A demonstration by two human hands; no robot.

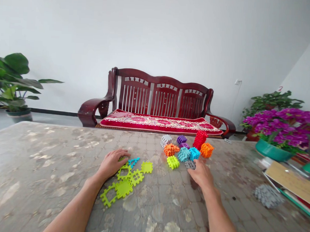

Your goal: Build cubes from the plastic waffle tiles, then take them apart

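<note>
My left hand (113, 163) rests on the table, fingers stretched over the upper end of a loose group of lime-green interlocking tiles. Some are solid, such as one green tile (124, 188); others have openings, such as the window tile (137, 177). A blue triangular piece (133, 162) lies by my left fingertips. With thumb and fingers, my right hand (202, 174) grips a small grey tile stack (190, 165) at the near edge of several coloured stacks. Close to it are a lime-green stack (173, 162), a blue stack (194, 153) and a teal stack (183, 154).
A tall red stack (199, 139) and an orange stack (207, 150) stand behind my right hand. Another grey stack (269, 196) lies at right, near a cardboard-coloured folder (292, 180) and a flower pot (272, 150). Beyond the patterned table (51, 159) is a wooden sofa (135, 90).
</note>
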